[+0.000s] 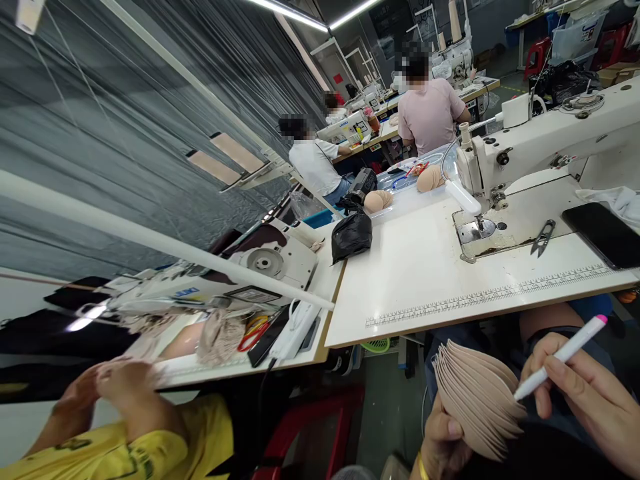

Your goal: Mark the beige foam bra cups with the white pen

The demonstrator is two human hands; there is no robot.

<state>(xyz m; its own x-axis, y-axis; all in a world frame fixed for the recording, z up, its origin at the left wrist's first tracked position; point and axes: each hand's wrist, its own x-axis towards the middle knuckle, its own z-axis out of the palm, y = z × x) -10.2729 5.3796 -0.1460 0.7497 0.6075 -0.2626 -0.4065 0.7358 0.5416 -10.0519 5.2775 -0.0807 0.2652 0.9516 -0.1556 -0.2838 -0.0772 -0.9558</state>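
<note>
A fanned stack of beige, cup-shaped fabric pieces [477,400] sits in my left hand [445,437], with the thumb pressed on its near side and the fingers mostly hidden beneath. My right hand [575,387] grips a white marker pen [563,357] with a pink end pointing up and away. The pen's lower tip meets or nearly meets the right edge of the stack; exact contact is hard to see. Both hands are over my lap, below the front edge of the white sewing table [400,280].
On the table stand a sewing machine [530,160], thread snips [543,238], a black phone [603,233], a black plastic bag [352,235] and more beige stacks [379,201]. A printed ruler [490,293] runs along the front edge. A co-worker in yellow [150,433] works at the left machine.
</note>
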